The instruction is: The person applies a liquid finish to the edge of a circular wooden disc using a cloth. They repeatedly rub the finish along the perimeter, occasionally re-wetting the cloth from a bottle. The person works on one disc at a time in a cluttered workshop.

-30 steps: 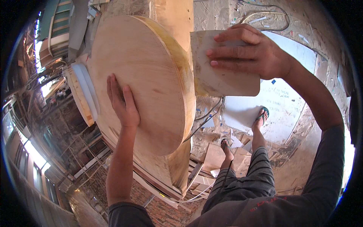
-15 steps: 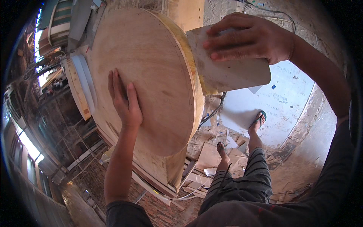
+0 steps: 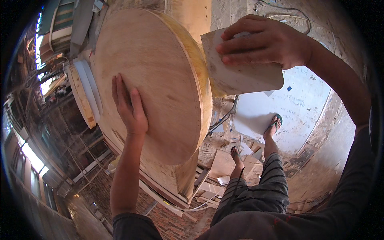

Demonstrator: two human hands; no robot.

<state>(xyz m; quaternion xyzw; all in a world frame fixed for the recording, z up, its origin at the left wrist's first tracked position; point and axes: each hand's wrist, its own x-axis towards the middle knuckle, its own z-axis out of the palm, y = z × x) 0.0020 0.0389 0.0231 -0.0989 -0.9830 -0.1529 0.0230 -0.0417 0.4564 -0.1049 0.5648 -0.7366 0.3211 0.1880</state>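
A large round plywood panel [image 3: 160, 108] fills the middle, its curved side edge [image 3: 196, 52] coated or stained yellowish. My left hand [image 3: 131, 108] lies flat on the panel's face, fingers stretched out and pointing away. To the right, my right hand [image 3: 266, 42] grips a stiff, flat grey-beige sheet [image 3: 244, 76] with rounded corners from above; the thumb is hidden. The sheet's left edge stands against the panel's yellowish side at its lower end, where yellow smears show. At its upper left corner the sheet stands apart from the panel.
A white board [image 3: 272, 116] with markings lies on the floor at right, beneath my sandalled foot [image 3: 273, 124]. Wood scraps [image 3: 222, 164] litter the floor by my other foot. A cable [image 3: 228, 116] runs below the sheet. A white curved piece [image 3: 86, 80] adjoins the panel's left side.
The grey-beige sheet has tilted slightly, its upper left corner coming away from the panel's edge. My left hand keeps its place on the panel. The whole view has shifted a little.
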